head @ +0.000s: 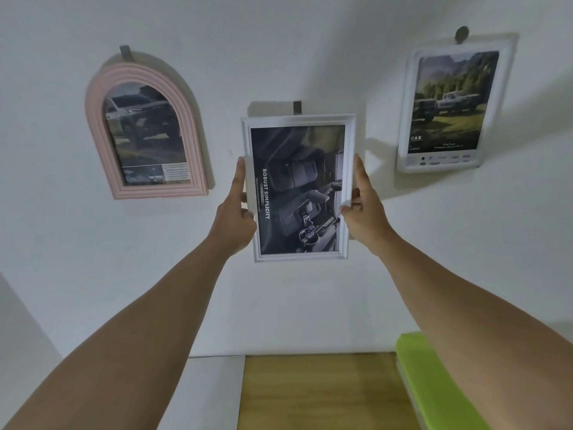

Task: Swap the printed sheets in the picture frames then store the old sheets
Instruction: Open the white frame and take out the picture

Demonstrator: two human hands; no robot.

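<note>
A white rectangular frame [298,120] is against the wall at centre, just below a grey hook [297,107]. It holds a dark printed sheet [297,187] of a car interior, lettered "ROBUST SIMPLICITY" sideways. My left hand [237,209] grips the frame's left edge and my right hand [362,206] grips its right edge. A pink arched frame [96,125] with a truck print hangs at the left. Another white frame [406,113] with a print of vehicles in a landscape hangs at the upper right.
Below the wall stands a wooden tabletop [319,392]. A white sheet or surface [210,389] lies along its left side. A lime-green folder [434,386] rests on its right part, partly under my right forearm.
</note>
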